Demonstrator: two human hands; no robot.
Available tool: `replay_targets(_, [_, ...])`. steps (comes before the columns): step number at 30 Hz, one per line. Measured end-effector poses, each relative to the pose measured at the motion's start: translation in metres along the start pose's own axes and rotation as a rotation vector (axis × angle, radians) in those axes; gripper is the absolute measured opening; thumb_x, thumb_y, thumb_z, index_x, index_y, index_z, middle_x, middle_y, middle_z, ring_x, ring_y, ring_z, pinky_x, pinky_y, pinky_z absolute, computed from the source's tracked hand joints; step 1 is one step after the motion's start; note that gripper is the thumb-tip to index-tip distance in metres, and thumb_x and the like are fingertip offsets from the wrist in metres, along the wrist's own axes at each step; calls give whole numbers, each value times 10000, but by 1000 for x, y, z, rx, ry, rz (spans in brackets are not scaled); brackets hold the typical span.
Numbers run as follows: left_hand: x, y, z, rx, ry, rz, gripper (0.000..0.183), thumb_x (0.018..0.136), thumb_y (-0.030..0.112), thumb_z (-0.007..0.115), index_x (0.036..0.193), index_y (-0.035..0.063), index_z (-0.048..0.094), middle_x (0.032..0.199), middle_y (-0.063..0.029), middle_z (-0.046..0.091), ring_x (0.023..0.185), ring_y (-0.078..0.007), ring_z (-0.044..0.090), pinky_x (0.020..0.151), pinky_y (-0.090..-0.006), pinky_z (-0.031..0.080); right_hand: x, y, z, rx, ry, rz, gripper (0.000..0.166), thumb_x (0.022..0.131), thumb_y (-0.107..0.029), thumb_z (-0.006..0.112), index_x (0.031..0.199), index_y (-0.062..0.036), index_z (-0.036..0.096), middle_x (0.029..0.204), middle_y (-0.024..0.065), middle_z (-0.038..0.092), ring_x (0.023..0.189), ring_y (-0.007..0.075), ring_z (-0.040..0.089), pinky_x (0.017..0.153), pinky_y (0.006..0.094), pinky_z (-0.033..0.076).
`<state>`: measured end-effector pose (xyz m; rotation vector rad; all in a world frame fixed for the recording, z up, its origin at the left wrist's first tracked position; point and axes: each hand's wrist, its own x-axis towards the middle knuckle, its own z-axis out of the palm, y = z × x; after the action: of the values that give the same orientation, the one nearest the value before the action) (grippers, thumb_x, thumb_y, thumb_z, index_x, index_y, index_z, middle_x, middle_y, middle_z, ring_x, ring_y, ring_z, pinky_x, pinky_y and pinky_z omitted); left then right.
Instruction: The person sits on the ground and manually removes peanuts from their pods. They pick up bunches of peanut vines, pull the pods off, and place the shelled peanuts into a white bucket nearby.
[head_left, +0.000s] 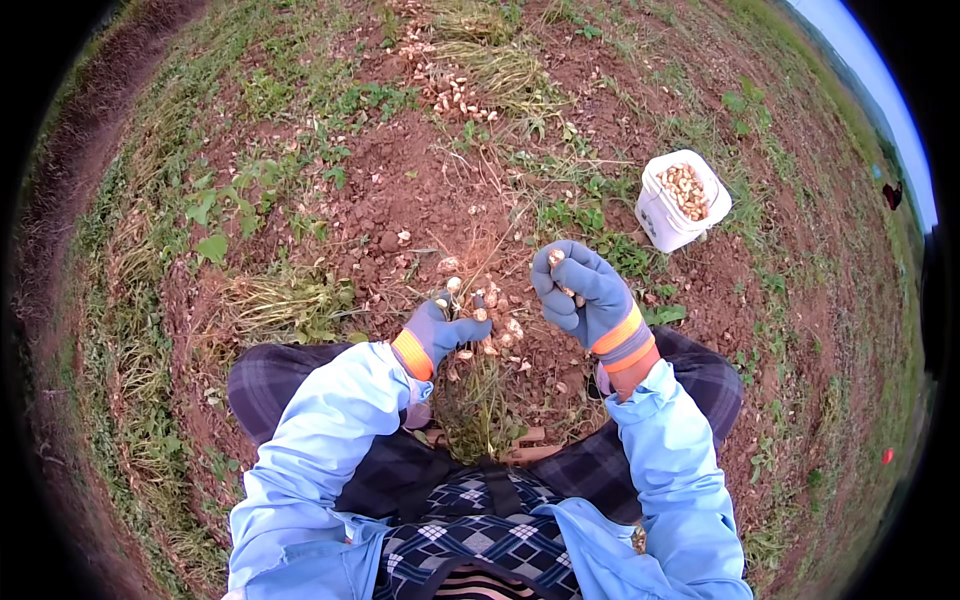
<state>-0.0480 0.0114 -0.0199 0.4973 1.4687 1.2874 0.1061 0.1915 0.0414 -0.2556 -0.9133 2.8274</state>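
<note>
Both hands wear grey work gloves with orange cuffs. My left hand (442, 330) grips the pod end of an uprooted peanut plant (484, 409), whose leafy stems hang down between my knees. Peanut pods (491, 296) and thin roots stick out around its fingers. Raised to the right and apart from the plant, my right hand (581, 289) is curled around a few loose peanut pods (556, 257); one shows by the fingertips, others in the palm. How many it holds in all is hidden.
A white plastic bucket (660, 217) with picked peanuts (684, 191) stands on the soil at the right, beyond my right hand. Pulled plants (289, 300) lie at the left. Farther ahead are a row of pods (454, 97) and dry stalks (495, 71). Low weeds (217, 217) grow around.
</note>
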Motion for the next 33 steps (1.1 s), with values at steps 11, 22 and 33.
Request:
replay_targets(11, [-4, 4, 3, 29, 86, -39, 320, 724, 198, 728, 952, -8, 637, 859, -41, 658, 771, -107, 609, 687, -265, 485, 6, 26, 11, -1038, 190, -236, 250, 818, -188, 633, 1015, -36, 610, 824, 22, 594, 669, 93, 558, 568, 252, 455])
replay_targets(22, [-9, 14, 15, 18, 47, 16, 332, 726, 111, 720, 1012, -15, 610, 893, -54, 655, 782, -109, 610, 682, -274, 493, 15, 51, 19, -655, 385, -58, 192, 831, -235, 577, 894, -53, 576, 707, 36, 529, 555, 134, 473, 486, 252, 347])
replay_targets(33, [-7, 14, 11, -201, -146, -61, 408, 761, 16, 656, 1154, 57, 553, 1016, -38, 625, 887, -155, 620, 760, -330, 531, 8, 28, -2, -487, 527, 14, 147, 825, -159, 578, 903, -39, 611, 644, -11, 541, 499, 48, 481, 389, 190, 347])
